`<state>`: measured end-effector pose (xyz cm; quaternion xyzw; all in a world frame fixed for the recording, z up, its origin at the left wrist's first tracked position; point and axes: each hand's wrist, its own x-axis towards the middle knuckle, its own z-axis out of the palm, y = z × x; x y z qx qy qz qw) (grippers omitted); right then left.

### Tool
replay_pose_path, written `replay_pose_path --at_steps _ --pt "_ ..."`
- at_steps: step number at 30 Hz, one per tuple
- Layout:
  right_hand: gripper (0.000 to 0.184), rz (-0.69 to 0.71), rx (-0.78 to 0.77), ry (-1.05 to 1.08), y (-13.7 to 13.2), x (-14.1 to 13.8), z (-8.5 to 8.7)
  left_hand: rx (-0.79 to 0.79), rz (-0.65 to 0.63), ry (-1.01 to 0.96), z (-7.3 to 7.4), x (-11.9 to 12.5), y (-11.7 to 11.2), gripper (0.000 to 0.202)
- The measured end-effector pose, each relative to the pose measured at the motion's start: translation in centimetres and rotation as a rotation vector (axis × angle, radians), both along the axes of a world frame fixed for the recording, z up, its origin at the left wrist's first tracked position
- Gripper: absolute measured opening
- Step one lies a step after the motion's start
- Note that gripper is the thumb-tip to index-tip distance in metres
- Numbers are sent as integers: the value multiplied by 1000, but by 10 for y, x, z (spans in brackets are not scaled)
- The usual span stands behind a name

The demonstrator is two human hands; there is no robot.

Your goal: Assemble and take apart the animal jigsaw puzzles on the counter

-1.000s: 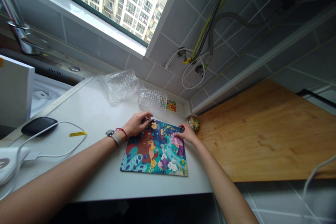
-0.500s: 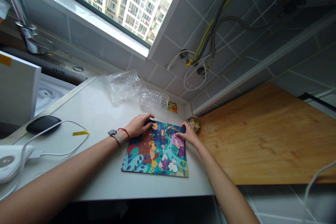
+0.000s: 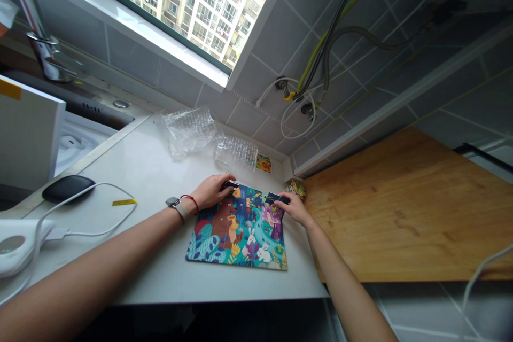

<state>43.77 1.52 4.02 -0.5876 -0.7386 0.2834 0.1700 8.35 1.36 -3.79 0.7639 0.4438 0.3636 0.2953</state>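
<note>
A colourful jigsaw puzzle (image 3: 240, 230) with rabbits and leaves lies nearly assembled flat on the white counter (image 3: 144, 272). At its far edge, my left hand (image 3: 212, 192) pinches a dark puzzle piece (image 3: 229, 186). My right hand (image 3: 295, 208) holds a dark blue puzzle piece (image 3: 277, 199) by the far right corner, just over the puzzle. A small heap of loose puzzle pieces (image 3: 295, 189) sits just beyond my right hand. A small picture card (image 3: 263, 163) leans by the wall tiles.
Two bubble-wrap bags (image 3: 192, 132) lie behind the puzzle. On the left are a black oval device (image 3: 68, 188), a white cable, a yellow strip (image 3: 124, 202) and a white box (image 3: 26, 133). A wooden board (image 3: 404, 208) adjoins the counter on the right.
My right hand has picked up a dark blue piece and moved it to the puzzle's far right corner. My left hand stays in place. The view has shifted slightly.
</note>
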Motion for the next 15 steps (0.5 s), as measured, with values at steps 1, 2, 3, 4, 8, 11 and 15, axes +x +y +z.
replay_pose_path --at_steps 1,2,3,4,8,11,15 --pt "40 -7 -6 20 -2 0 1 1 1 -1 0 0 0 30" --pt "41 -14 -10 39 -3 0 2 3 1 -3 0 0 0 30" --pt "42 -22 -11 57 -4 0 3 4 1 -5 0 0 0 29" --pt "43 -32 -10 75 -5 0 5 5 0 -6 0 0 0 29" --pt "44 -98 43 140 -4 3 19 10 -8 -9 1 0 -1 27" --pt "47 -139 71 189 -5 3 29 12 -9 -24 1 0 -1 25" --pt "49 -151 62 244 -9 -5 36 18 -8 -45 0 -1 0 23"
